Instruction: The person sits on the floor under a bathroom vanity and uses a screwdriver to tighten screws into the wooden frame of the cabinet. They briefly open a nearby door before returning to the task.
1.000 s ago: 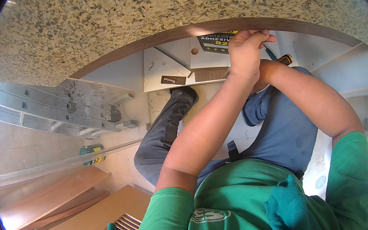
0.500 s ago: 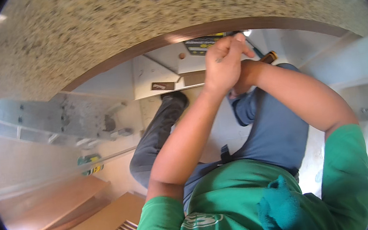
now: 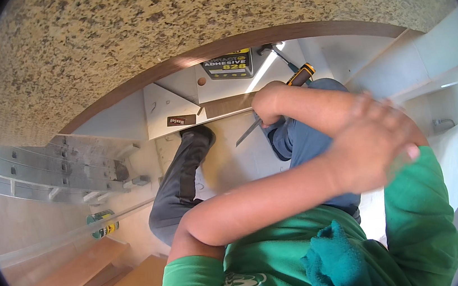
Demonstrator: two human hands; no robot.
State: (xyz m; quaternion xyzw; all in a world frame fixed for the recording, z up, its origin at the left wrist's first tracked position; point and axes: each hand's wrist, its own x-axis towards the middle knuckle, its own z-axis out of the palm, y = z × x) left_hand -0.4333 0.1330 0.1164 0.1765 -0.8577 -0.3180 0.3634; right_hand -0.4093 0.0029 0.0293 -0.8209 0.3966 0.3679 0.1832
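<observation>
From my remote seat I saw the thin dark blade [image 3: 249, 133] jutting from the right hand [image 3: 269, 103], just in front of the white board [image 3: 164, 109]. Its long axis ran on a slant, its free tip aimed down and toward the person's left. A black-and-yellow handle [image 3: 301, 75] showed beyond the wrist; I could not tell whether the two were joined. The right fist was bent inward, its fingers curled around the blade, though their undersides stayed hidden from me. The left hand [image 3: 370, 146], blurred, lay across my view of the right arm, its fingers extended, thumb apart, with nothing visible in them; I could not tell whether it touched the arm. Half a second earlier, that hand had been up by the right wrist, and I could not make out the blade.
</observation>
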